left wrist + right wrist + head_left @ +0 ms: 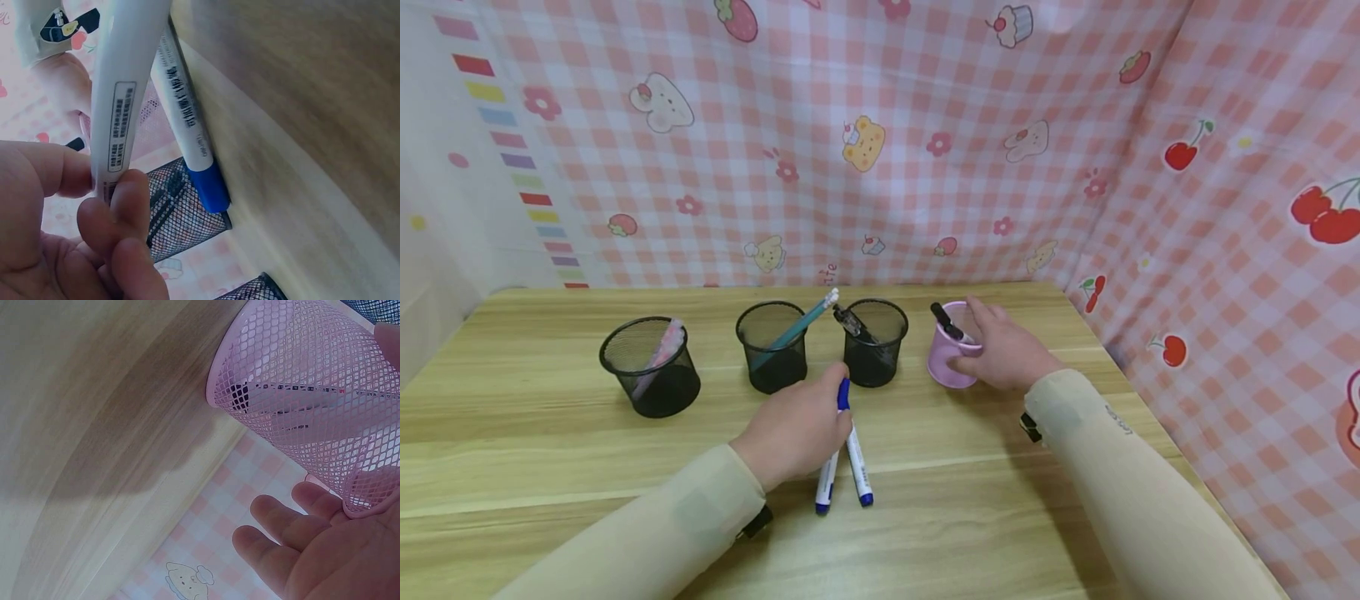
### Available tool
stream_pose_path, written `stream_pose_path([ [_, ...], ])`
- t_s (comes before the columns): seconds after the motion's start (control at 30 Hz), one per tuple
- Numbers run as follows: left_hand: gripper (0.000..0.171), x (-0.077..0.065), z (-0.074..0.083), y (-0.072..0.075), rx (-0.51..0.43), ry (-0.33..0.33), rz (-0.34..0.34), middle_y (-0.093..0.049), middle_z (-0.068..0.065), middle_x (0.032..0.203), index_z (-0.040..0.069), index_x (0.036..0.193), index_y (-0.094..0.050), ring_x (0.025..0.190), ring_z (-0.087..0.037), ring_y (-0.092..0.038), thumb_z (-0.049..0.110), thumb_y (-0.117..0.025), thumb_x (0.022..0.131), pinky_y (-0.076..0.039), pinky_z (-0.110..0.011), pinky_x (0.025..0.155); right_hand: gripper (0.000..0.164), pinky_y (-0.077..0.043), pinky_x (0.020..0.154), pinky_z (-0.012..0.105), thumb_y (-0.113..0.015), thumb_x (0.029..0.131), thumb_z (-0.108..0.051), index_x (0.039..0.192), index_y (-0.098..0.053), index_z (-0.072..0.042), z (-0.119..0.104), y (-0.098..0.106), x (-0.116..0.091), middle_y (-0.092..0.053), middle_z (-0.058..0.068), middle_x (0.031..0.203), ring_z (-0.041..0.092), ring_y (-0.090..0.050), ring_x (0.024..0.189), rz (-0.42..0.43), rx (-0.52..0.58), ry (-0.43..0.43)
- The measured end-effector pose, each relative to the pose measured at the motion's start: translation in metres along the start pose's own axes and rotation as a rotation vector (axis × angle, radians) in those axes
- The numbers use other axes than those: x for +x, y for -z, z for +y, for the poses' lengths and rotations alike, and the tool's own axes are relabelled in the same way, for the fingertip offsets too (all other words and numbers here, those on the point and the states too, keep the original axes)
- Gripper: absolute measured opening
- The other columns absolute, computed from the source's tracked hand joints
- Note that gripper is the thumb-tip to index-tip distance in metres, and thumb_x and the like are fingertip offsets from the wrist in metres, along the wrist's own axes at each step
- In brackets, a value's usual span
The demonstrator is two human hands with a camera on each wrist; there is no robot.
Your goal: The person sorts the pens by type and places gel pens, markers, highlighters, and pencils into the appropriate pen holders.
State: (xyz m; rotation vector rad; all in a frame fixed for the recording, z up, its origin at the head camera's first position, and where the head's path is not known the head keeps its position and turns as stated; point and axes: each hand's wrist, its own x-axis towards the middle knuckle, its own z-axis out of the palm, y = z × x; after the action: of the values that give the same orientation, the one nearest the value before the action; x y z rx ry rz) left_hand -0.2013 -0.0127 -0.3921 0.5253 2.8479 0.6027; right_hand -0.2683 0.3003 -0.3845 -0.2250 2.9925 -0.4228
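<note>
My left hand (797,429) pinches a white marker (125,94) between thumb and fingers, low over the tabletop. Right beside it lies a second white marker (860,471), its blue cap (209,187) towards the pen cups. At the right, my right hand (1011,350) holds a pink mesh pen cup (946,362), thumb on the near side and index finger at the rim. The other fingers (269,515) stick out past the cup in the right wrist view. Inside the cup leans a black-capped pen (946,321).
Three black mesh cups stand in a row to the left: one with a black pen (853,325), one with a teal pencil (805,321), one with pink pens (667,342). A checked cloth (820,208) hangs behind the wooden table (925,517) and along its right side.
</note>
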Motion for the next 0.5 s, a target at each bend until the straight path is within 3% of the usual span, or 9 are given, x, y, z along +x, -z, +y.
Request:
stream_pose_path([
  [0.3,0.053,-0.0039,0.0048,0.0096,-0.152,-0.016,0.095,-0.064,0.0,0.07,0.014,0.152,-0.042,0.05,-0.015,-0.056,0.031,-0.06,0.106,-0.045,-0.029,0.049,0.114,-0.039,0.118,0.067,-0.076,0.091,-0.053,0.171,-0.006,-0.012,-0.0012,0.0018,-0.0011,-0.021,0.027,0.171,0.053,-0.048,0.143,-0.002,0.008,-0.007],
  [0.5,0.053,-0.0038,0.0038,0.0105,-0.222,-0.074,0.173,-0.058,0.002,0.064,0.015,0.153,-0.039,0.049,-0.013,-0.052,0.031,-0.059,0.107,-0.042,-0.028,0.048,0.113,-0.04,0.118,0.066,-0.076,0.092,-0.052,0.171,-0.008,-0.01,-0.0006,0.0009,-0.0022,-0.025,0.028,0.169,0.053,-0.051,0.14,0.007,0.01,0.002],
])
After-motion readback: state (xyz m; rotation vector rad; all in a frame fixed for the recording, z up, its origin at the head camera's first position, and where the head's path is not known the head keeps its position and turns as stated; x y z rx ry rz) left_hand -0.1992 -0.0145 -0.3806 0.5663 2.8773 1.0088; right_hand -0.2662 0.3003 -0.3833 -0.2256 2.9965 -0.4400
